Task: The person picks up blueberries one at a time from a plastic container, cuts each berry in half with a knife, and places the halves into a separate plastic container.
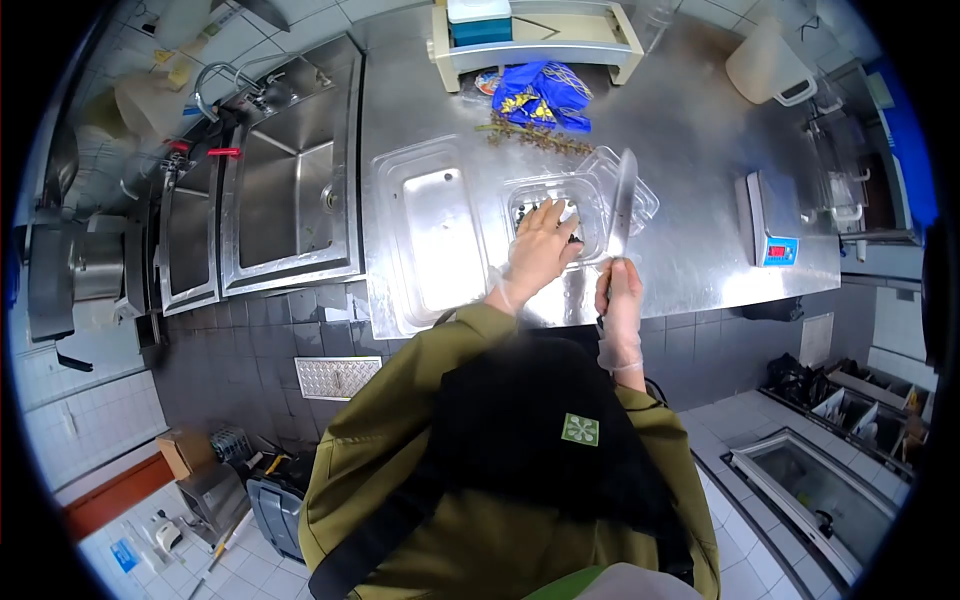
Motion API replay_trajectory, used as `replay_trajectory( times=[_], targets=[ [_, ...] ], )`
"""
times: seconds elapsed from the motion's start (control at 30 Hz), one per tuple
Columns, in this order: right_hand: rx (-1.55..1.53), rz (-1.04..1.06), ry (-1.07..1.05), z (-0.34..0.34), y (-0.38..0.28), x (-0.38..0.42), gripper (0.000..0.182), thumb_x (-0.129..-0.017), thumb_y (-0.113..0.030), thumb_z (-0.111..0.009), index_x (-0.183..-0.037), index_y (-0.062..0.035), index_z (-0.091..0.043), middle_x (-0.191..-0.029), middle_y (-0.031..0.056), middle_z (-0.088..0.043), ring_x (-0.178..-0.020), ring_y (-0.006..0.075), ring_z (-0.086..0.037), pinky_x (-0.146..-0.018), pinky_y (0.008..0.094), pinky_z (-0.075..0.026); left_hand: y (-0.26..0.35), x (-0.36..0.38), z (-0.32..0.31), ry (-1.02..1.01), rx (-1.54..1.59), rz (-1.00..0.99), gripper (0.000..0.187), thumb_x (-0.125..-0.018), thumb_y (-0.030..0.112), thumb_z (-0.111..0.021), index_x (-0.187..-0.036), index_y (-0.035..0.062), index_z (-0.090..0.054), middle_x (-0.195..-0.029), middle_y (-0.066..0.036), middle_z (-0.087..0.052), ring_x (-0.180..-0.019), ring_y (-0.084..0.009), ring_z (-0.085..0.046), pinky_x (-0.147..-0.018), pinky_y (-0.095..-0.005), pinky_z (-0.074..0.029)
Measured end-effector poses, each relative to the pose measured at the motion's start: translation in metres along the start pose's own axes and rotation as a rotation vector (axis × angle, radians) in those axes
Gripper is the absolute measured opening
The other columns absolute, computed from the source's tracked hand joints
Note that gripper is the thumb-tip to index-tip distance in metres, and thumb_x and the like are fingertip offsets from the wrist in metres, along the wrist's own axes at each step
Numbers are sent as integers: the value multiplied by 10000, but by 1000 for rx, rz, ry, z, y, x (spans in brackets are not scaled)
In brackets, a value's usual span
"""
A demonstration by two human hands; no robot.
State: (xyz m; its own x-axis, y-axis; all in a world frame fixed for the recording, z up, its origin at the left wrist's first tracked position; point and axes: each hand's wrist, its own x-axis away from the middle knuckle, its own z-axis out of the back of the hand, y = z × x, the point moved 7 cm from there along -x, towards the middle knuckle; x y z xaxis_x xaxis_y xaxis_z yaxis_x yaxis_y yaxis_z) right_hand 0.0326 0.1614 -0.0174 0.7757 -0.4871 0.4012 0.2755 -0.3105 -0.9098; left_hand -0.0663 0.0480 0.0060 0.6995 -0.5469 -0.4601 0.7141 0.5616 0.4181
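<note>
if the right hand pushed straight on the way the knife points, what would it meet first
Probably the open lid of the clear plastic container; the knife in the right hand already overlaps it, though depth is unclear.

A long steel knife stands nearly upright in view, blade pointing away across the desk, its handle hidden. Just left of it sits a clear plastic container holding small dark pieces, its lid hinged open to the right.

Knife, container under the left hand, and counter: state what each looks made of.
Knife: metal blade, probably steel; pale, smooth, with a bright sheen. Its handle is hidden in the right hand.
Container under the left hand: clear plastic, it seems; the contents show through its walls.
Counter: stainless steel by its look; grey brushed surface with soft reflections.
</note>
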Motion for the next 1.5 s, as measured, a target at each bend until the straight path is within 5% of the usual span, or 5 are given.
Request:
replay_trajectory(
  times=[0.3,0.5,0.6,0.9,1.5],
  targets=[
    [32,28,39,15,-18,13,270,-943,-273,-385,-835,-69,-525,-550,-36,-394,-409,48,-297,-397,211,-219,-176,3,51,135,-184,594,158,-804,52,-528,-914,54,-641,-919,-168,-629,-847,-357,-598,-743,-411,-488],
    [44,-5,24,13,-15,16,250,-937,-260,-397,-822,-80,-526,-530,-45,-381,-411,38,-289,-395,209,-210,-216,18,0,-205,-302,358,172,-785,43,-527,-898,51,-657,-911,-157,-640,-844,-347,-607,-736,-405,-493],
    [26,-49,6,8,-18,22,218,-938,-236,-418,-812,-92,-523,-528,-69,-366,-443,21,-299,-409,196,-226,-219,20,10,20,-129,357,170,-775,36,-551,-898,56,-667,-909,-157,-645,-823,-303,-626,-726,-359,-499],
    [479,382,-115,-26,-48,31,185,-925,-127,-473,-1041,6,-525,-607,103,-502,-544,134,-494,-529,283,-421,-64,-12,37,39,1604,811,228,-875,85,-576,-1096,32,-585,-1038,-54,-619,-953,-128,-578,-800,-226,-454],
    [631,667,-65,-42,-84,53,356,-892,-71,-481,-1245,-32,-499,-998,219,-631,-868,335,-652,-707,348,-523,-11,-17,24,-117,1875,821,260,-942,196,-510,-1123,17,-566,-1025,-48,-613,-884,-106,-572,-783,-237,-482]
  ],
)
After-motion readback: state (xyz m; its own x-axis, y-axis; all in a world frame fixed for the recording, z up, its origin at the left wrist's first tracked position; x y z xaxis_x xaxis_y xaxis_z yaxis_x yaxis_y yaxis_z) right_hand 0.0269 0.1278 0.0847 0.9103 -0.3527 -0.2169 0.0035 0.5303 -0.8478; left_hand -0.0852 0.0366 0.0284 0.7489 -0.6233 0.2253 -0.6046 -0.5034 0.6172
